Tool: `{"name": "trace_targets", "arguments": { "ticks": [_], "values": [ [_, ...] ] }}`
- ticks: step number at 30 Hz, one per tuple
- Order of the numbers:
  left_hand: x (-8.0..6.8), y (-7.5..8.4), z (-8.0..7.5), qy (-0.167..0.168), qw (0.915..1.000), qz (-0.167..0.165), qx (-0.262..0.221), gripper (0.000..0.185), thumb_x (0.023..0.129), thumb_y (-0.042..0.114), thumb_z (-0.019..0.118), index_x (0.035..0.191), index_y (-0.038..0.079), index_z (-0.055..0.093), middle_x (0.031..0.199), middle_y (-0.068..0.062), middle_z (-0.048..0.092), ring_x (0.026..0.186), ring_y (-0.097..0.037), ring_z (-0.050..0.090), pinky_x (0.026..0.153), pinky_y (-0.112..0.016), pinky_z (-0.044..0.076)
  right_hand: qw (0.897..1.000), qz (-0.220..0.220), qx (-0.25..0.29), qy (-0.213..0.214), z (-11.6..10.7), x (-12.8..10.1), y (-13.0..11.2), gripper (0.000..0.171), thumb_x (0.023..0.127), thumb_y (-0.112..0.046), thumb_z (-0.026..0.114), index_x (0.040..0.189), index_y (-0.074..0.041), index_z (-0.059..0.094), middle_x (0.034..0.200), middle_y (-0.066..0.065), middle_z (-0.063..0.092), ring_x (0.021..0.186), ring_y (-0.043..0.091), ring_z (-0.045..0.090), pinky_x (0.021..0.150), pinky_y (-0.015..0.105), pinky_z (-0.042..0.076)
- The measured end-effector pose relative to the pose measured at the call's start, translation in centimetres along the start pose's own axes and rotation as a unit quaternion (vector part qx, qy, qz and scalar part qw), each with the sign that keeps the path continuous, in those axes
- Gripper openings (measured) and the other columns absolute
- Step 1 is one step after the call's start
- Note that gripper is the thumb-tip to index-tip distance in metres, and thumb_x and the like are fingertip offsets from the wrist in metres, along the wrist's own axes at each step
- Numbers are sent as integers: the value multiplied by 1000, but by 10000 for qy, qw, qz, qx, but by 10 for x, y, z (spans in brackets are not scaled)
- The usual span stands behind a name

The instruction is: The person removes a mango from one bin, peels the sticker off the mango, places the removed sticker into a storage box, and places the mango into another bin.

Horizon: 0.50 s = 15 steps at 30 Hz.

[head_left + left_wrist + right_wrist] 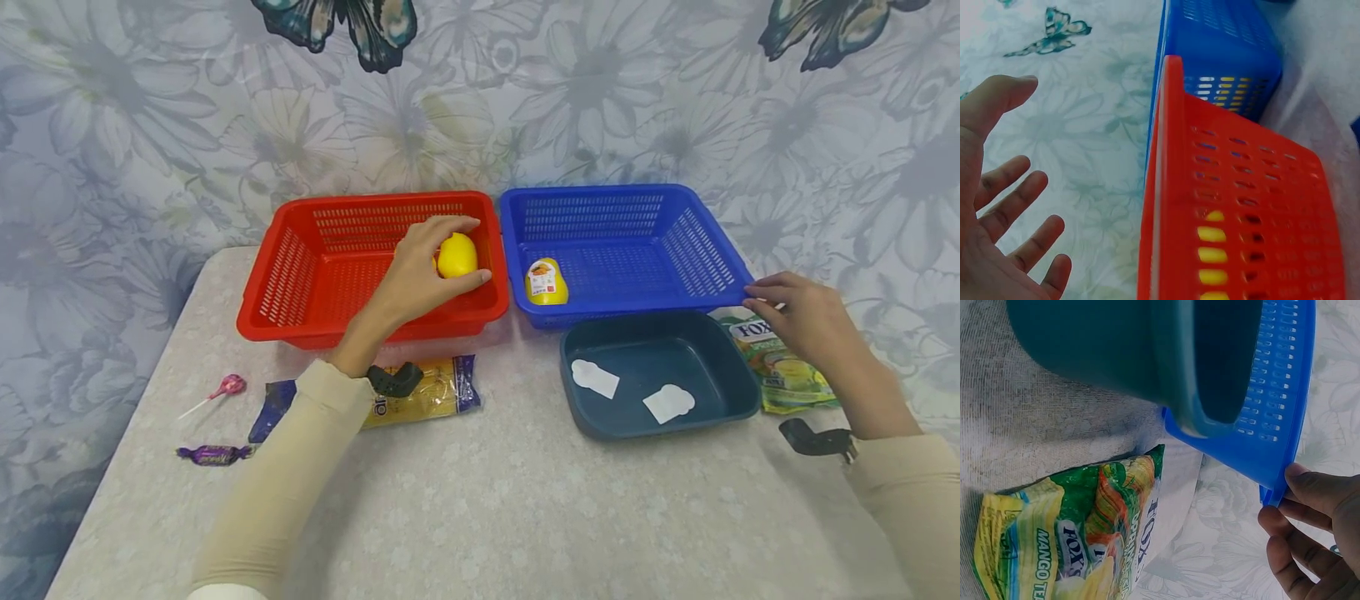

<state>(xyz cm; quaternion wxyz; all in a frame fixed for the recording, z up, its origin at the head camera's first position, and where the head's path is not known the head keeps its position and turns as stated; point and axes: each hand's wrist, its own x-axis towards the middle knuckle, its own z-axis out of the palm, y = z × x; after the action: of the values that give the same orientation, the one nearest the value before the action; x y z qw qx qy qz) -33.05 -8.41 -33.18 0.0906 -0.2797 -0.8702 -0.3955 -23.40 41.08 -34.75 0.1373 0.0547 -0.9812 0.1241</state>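
Note:
My left hand [472, 250] hovers inside the red basket [300, 275], fingers arched over a yellow lemon-shaped thing [453, 257] and thumb beside it. In the left wrist view that hand [1029, 162] is spread with an empty palm beside the red basket [1235, 206]. My right hand [753, 293] pinches the near right corner of the blue basket [697, 250]. The right wrist view shows that hand [1300, 500] with its fingers curled at the corner of the blue basket [1279, 394]. A yellow labelled lemon bottle [546, 282] lies in the blue basket.
A teal tray [731, 392] with two white pieces sits in front of the blue basket. A Fox's candy bag [780, 367] lies under my right hand. A pasta packet [427, 392], a pink lollipop [228, 386] and a purple candy [213, 454] lie at the left.

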Motion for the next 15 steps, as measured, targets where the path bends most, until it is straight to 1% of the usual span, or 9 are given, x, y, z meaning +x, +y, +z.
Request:
{"name": "trace_targets", "arguments": {
  "ticks": [3, 6, 10, 15],
  "values": [
    [11, 4, 7, -190, 9995, 79, 221, 68, 83, 54, 75, 141, 25, 54, 145, 6, 49, 132, -21, 38, 107, -47, 31, 10000, -51, -36, 40, -1, 0, 0, 26, 96, -11, 68, 109, 11, 70, 112, 29, 65, 90, 46, 64, 69, 58, 53],
    [21, 7, 15, -466, 9980, 74, 413, 74, 82, 57, 74, 145, 25, 51, 150, 4, 45, 137, -24, 34, 108, -52, 30, 10000, -68, -33, 56, -2, -1, 1, 25, 96, -11, 68, 109, 11, 70, 112, 29, 65, 89, 45, 65, 68, 57, 53],
    [32, 10, 26, -813, 9949, 50, 591, 79, 81, 59, 73, 148, 27, 46, 154, 1, 40, 139, -27, 30, 107, -56, 28, 10000, -9, 7, 11, -1, -1, 1, 26, 96, -11, 67, 111, 11, 70, 114, 29, 64, 92, 47, 63, 72, 60, 52],
    [45, 11, 41, -1189, 9899, 58, 776, 80, 82, 57, 73, 150, 27, 44, 154, 0, 39, 139, -26, 28, 105, -51, 27, 9999, 65, 16, -75, 0, 0, -1, 27, 97, -11, 67, 112, 11, 69, 116, 29, 63, 96, 48, 62, 74, 61, 52]
  ]
}}
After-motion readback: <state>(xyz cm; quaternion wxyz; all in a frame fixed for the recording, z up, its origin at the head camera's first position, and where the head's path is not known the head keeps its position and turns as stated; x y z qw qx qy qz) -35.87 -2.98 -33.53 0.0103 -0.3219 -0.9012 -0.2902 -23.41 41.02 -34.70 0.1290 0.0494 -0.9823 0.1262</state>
